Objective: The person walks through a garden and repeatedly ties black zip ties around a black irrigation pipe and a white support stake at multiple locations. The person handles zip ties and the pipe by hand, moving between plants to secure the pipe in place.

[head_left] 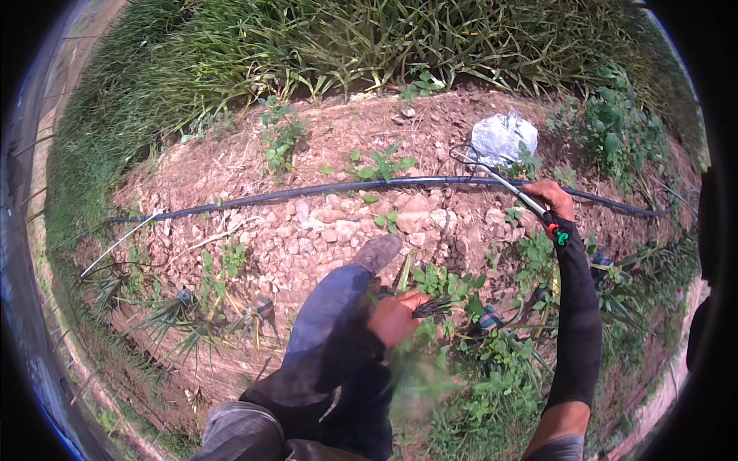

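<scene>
My left hand (pixel 396 316) is closed round a bunch of seedlings, low in front of my bent leg. Its dark, stringy ends (pixel 434 307) stick out to the right of the fingers, and long green leaves (pixel 419 376) hang below, smeared by motion. Out to the right, my right hand (pixel 550 198) grips a slim pale rod (pixel 503 181). The rod slants up and left across a black hose, its far end close to a silvery-white plastic bag (pixel 503 138). A red and green band (pixel 557 233) sits at my right wrist, over a dark sleeve.
The black hose (pixel 323 188) runs across the stony soil (pixel 307 230). Dense long-leaved plants (pixel 384 46) line the far side. Another thin white rod (pixel 119 244) lies at left. Tied plant bundles (pixel 490 317) and leafy weeds (pixel 492 361) are near. My shoe (pixel 378 253) rests on stones.
</scene>
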Motion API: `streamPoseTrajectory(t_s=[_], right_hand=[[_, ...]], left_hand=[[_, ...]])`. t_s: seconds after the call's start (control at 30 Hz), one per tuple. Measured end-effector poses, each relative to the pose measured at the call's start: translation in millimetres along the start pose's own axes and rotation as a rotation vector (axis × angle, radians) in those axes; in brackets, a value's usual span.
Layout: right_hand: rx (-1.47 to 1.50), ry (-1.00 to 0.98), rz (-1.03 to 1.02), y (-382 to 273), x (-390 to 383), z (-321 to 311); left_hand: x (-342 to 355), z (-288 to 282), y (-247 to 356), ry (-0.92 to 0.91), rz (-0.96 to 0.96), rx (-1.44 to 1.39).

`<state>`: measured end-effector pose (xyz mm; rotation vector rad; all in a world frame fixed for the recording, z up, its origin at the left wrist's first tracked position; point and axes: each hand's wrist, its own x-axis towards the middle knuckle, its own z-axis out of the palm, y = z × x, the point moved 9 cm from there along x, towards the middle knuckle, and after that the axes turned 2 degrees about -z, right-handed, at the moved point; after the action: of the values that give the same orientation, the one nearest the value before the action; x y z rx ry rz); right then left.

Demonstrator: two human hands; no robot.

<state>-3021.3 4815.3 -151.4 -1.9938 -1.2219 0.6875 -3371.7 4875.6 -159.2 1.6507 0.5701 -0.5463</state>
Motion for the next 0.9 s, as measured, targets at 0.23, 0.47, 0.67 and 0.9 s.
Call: streamPoseTrajectory(t_s=[0.23, 0.47, 0.67, 0.9], right_hand=[[-0.118, -0.015, -0.114, -10, 3, 8], [-0.065, -0.005, -0.042, 4, -5, 5], [0.041, -0.105, -0.035, 2, -1, -4], [0.081, -0.220, -0.037, -3, 10, -4]], left_hand=[[3, -2, 1, 0.064, 0.013, 0.104], [5, -6, 5, 0.091, 0.005, 0.048], [5, -2, 8, 0.124, 0.091, 0.121], [7, -5, 13, 0.178, 0.114, -0.040]])
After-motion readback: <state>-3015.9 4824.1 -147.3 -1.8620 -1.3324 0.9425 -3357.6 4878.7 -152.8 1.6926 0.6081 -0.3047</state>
